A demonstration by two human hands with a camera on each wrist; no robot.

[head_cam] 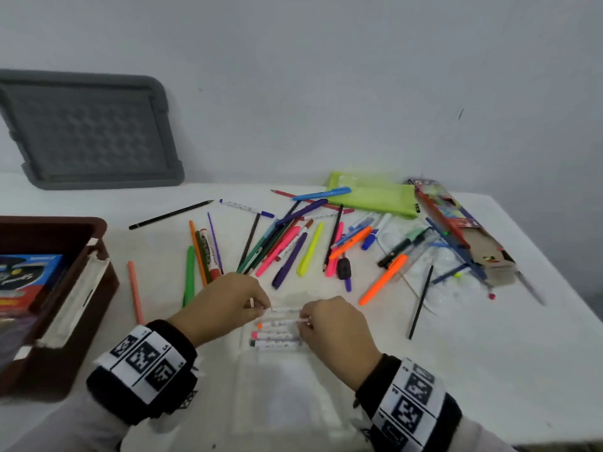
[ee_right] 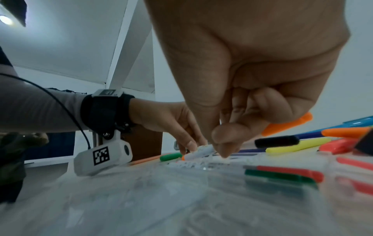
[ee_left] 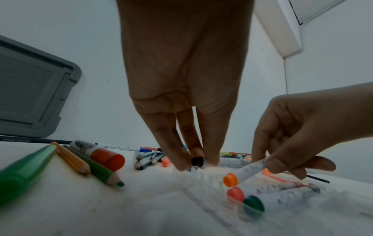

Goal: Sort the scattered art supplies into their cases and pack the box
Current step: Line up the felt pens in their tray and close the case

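White table (head_cam: 489, 370) under scattered pens (head_cam: 293, 249), against a grey wall (head_cam: 326, 76).

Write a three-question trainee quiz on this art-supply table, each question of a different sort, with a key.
1. True or false: the right hand pinches the orange-capped marker.
2. In the clear case, which cap lies nearest the person? A pink, B green, C orange.
3. Fill in: the left hand has its grip on a marker with a ____ end.

Key: 1 true; 2 B; 3 black.
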